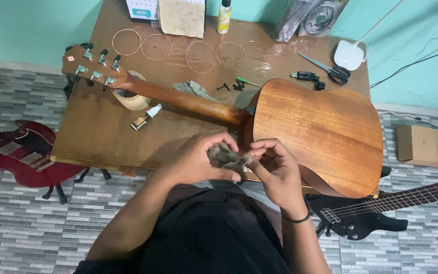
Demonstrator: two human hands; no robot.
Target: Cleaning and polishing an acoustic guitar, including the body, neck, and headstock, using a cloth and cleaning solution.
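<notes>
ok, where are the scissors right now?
In the head view the scissors lie at the table's far right, just left of the white lamp base and beyond the guitar body.

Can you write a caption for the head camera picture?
Two bare hands pinch a small grey cloth beside a face-down brown wooden guitar.

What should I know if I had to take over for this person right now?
Left hand and right hand: both pinch a small greyish cloth at the table's near edge.
Acoustic guitar lies face down on the wooden table, neck resting on a tape roll.
Done: no strings show at the tuners; bridge pins lie loose.
Left: six coiled strings sit unused; scissors are nearby.
</notes>
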